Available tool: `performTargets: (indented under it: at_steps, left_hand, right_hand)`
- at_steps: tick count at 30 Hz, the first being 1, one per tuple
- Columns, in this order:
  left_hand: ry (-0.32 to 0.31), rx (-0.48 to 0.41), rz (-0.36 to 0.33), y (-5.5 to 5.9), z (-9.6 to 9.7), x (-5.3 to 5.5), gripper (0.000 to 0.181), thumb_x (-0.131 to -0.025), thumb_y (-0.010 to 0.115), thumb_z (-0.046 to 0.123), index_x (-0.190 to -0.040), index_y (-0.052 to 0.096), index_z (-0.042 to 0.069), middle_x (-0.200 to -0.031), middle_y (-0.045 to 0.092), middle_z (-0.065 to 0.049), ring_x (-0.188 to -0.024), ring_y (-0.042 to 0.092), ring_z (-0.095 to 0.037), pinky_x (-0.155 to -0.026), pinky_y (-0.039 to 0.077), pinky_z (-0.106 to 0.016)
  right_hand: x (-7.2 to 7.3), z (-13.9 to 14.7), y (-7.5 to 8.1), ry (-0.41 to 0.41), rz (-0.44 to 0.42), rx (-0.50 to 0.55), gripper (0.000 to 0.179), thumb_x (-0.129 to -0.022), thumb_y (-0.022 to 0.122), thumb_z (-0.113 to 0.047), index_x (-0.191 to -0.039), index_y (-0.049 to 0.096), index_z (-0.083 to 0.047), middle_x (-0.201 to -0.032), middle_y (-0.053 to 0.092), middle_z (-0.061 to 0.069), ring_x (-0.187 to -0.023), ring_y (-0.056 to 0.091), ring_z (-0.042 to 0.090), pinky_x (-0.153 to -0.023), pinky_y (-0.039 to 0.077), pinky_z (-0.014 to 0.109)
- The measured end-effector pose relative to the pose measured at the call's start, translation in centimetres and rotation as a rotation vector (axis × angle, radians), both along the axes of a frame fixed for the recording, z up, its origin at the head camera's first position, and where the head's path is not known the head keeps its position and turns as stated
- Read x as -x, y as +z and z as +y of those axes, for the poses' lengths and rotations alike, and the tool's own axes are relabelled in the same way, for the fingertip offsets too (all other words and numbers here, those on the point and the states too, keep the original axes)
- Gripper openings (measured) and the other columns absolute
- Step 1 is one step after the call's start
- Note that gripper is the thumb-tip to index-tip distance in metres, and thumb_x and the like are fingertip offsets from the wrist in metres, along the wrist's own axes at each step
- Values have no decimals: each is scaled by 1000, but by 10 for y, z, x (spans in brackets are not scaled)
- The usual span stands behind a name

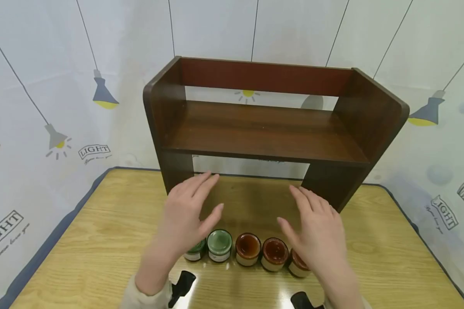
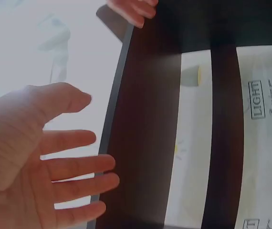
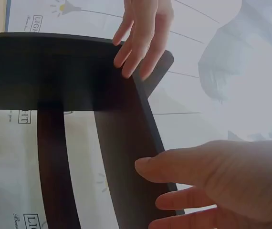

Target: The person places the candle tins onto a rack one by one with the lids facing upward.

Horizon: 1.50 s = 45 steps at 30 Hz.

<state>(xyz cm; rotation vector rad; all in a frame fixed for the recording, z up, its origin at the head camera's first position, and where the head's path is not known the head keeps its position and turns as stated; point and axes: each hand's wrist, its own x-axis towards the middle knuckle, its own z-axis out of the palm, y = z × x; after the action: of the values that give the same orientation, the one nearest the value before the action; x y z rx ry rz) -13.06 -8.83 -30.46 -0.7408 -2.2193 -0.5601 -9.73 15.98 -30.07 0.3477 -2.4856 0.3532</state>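
In the head view a dark brown wooden shelf (image 1: 263, 128) stands at the back of the table. My left hand (image 1: 185, 214) hovers before its left side, fingers extended and thumb apart, holding nothing. On the other side my right hand (image 1: 319, 227) is held out likewise, palm facing inward. Between and below the hands is a row of small lidded jars: a green jar (image 1: 219, 245) with another green jar (image 1: 195, 251) partly behind my left hand, and a reddish-brown jar (image 1: 248, 249), a second brown jar (image 1: 274, 254) and a third (image 1: 299, 264), partly covered by my right hand.
The shelf's middle board (image 1: 267, 133) spans between two side panels, with a back rail (image 1: 267, 77) above. Light wood tabletop (image 1: 100, 240) surrounds the jars. A white lamp-printed cloth (image 1: 139, 51) hangs behind and along both sides.
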Motion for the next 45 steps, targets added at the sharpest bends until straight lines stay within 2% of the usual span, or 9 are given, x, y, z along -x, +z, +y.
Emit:
performTargets:
  at_steps: [3, 7, 13, 19, 23, 28, 34, 38, 45]
  left_hand:
    - [-42, -80, 57, -2, -10, 5, 42, -79, 68, 19, -116, 63, -1, -112, 64, -16, -101, 59, -32, -84, 48, -48]
    - [-38, -155, 78, -5, -25, 8, 36, -78, 68, 12, -113, 65, 0, -108, 66, -14, -99, 60, -30, -82, 50, -45]
    - [-40, -274, 105, -14, -47, 16, 28, -76, 68, 2, -104, 68, -1, -100, 68, -14, -94, 63, -30, -81, 50, -37]
    - [-69, -505, 141, -30, -63, 31, 15, -75, 65, -5, -90, 69, -6, -86, 68, -17, -82, 62, -24, -82, 43, -15]
    - [-78, -674, 151, -40, -69, 39, 10, -75, 64, -9, -85, 67, -9, -80, 66, -20, -80, 61, -8, -77, 46, -17]
    - [-129, -848, 85, -51, -74, 45, 14, -76, 61, -17, -91, 62, -16, -87, 65, -10, -83, 61, -5, -77, 49, -18]
    - [-329, -1002, -53, -64, -79, 55, 27, -82, 55, -17, -109, 52, -22, -106, 63, -8, -98, 60, -17, -86, 48, -22]
    - [-449, -1060, -163, -75, -83, 61, 33, -87, 51, -15, -120, 49, -18, -116, 61, -8, -108, 57, -18, -93, 44, -22]
    - [-489, -1149, -340, -90, -86, 67, 38, -91, 48, -11, -129, 49, -9, -120, 60, 0, -113, 55, -13, -93, 43, -21]
  right_hand:
    - [1, 4, -3, 24, 56, 33, 60, -68, 83, -19, -121, 59, -2, -111, 63, 17, -98, 59, 38, -76, 49, 53]
    - [1, 9, -8, 50, 79, 97, 55, -67, 84, -14, -116, 63, -3, -102, 65, 15, -93, 61, 34, -67, 52, 47]
    - [4, 22, -20, 163, 99, 208, 47, -65, 83, -6, -109, 65, -3, -98, 65, 11, -90, 61, 24, -72, 51, 32]
    - [6, 36, -34, 239, 97, 264, 45, -62, 82, 3, -103, 66, -2, -94, 65, 7, -84, 60, 19, -76, 41, 10]
    - [7, 46, -48, 230, 63, 283, 43, -62, 82, 3, -102, 67, -2, -92, 65, 5, -81, 60, 19, -73, 41, 7]
    - [4, 58, -64, 214, -34, 311, 45, -62, 83, 2, -104, 66, -2, -94, 65, 4, -81, 60, 18, -72, 44, 9]
    - [-1, 73, -82, 190, -193, 364, 46, -67, 82, 0, -109, 64, -3, -102, 65, 4, -88, 59, 13, -69, 55, 34]
    - [-3, 84, -96, 196, -277, 400, 49, -69, 81, -2, -114, 62, -2, -108, 64, 8, -92, 59, 12, -71, 55, 37]
    - [-7, 102, -126, 247, -374, 412, 63, -65, 84, -6, -120, 55, 4, -113, 60, 16, -95, 58, 14, -71, 54, 32]
